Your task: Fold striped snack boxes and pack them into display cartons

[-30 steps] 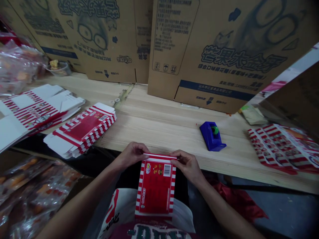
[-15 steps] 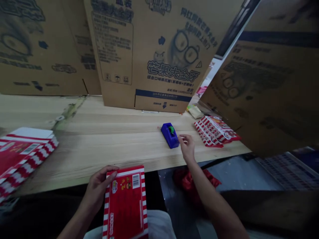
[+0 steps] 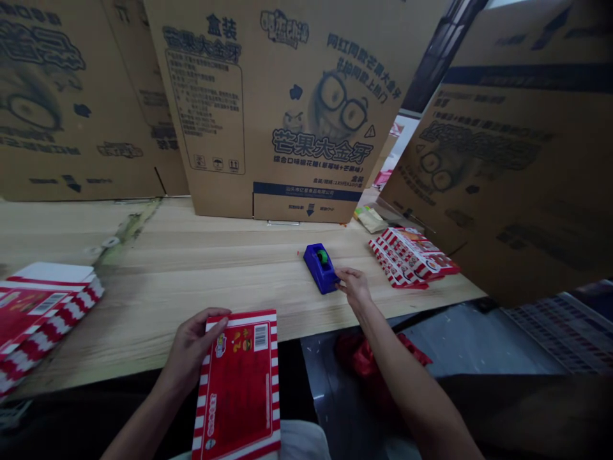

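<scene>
My left hand is closed around the upper left edge of a flat red box with red-and-white striped sides and a barcode, thumb on its face. The box is tilted above my lap, at the table's front edge. A blue tape dispenser with a green core stands on the table. At its near right end is my right hand, thumb and forefinger drawn together against the dispenser's tip. Whatever is pinched there is too small to make out.
Striped red boxes are stacked at the left. More striped packages lie at the right, near a small pale packet. Large cartons wall the back of the wooden table. A red bag is on the floor.
My right hand has shifted slightly down to the dispenser's tip, its fingers touching there. The left hand still holds the red box. The camera view has moved a little.
</scene>
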{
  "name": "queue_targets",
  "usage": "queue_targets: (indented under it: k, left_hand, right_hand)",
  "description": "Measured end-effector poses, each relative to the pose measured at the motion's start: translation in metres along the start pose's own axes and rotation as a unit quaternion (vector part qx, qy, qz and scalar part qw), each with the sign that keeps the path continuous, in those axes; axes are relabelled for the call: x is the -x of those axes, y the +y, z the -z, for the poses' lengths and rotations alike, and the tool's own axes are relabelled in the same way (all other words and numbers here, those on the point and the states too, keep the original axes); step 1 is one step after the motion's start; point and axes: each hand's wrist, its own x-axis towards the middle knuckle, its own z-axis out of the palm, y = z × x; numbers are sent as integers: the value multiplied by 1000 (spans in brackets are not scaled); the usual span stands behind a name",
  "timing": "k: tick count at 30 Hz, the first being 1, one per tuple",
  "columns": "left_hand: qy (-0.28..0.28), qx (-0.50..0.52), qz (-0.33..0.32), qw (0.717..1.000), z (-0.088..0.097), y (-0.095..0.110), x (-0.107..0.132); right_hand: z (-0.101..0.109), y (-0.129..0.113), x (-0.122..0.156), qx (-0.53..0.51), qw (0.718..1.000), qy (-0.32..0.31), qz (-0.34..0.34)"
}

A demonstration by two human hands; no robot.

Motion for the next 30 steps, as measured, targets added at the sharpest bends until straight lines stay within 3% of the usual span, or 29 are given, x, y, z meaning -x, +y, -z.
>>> queue_targets:
  k: [6,11,15,17,19,21,23,26,28,30]
  left_hand:
    - [-66,-53,-8,996,-12,22,-31]
    - [-156,-126,23,979,-24,29,-55]
    - [-205,-160,28,965,-34,29,-62]
    - [-233,-176,27,956,-39,27,-65]
    - [-261,-191,23,946,-42,24,-68]
    - [-283,-203,11,937,-46,19,-70]
    - [-298,-210,-7,931,-49,17,-68]
    - [-306,-210,-11,928,-52,17,-58]
    - [-302,-209,-14,930,-52,20,-50]
    - [-288,-216,-38,932,-50,25,-44]
  right_hand:
    - [15,28,24,-45,998,17,46]
    - [21,56,19,-18,997,37,68]
    - [26,54,27,3,997,25,75]
    - [20,40,42,13,997,-29,70]
    - [5,21,61,41,983,-162,73]
    - [-17,2,77,90,936,-327,91]
    - [-41,-12,89,145,882,-431,124]
    - [-66,-20,96,245,843,-440,192]
    - [-75,-19,95,304,831,-409,222]
    - [-77,-18,92,327,831,-400,209]
